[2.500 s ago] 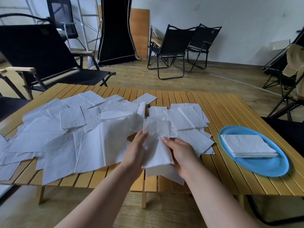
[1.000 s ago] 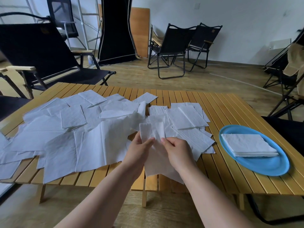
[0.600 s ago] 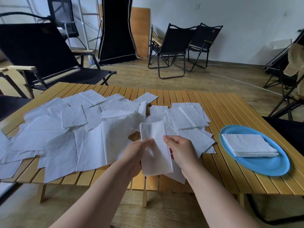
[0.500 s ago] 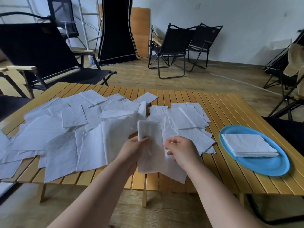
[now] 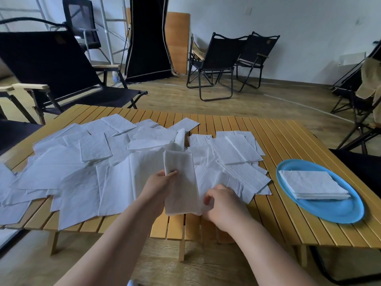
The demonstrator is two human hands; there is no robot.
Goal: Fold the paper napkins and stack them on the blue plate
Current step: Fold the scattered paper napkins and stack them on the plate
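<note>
A white paper napkin (image 5: 181, 178), folded into a long strip, stands upright just above the table's front edge. My left hand (image 5: 158, 186) pinches its left edge about halfway up. My right hand (image 5: 222, 203) pinches its lower right corner. Several unfolded white napkins (image 5: 86, 172) lie scattered over the left and middle of the wooden slat table (image 5: 288, 141). At the right, a blue plate (image 5: 334, 211) carries a neat stack of folded napkins (image 5: 311, 183).
Black folding chairs stand around: one at the far left (image 5: 61, 75), two behind the table (image 5: 226, 58), more at the right edge (image 5: 362, 96). A dark seat (image 5: 362, 168) sits beside the plate. Bare table slats show between napkins and plate.
My right hand has slid from the napkin's upper right edge down to its lower right corner. The left hand keeps its hold, and the strip now stands taller and narrower.
</note>
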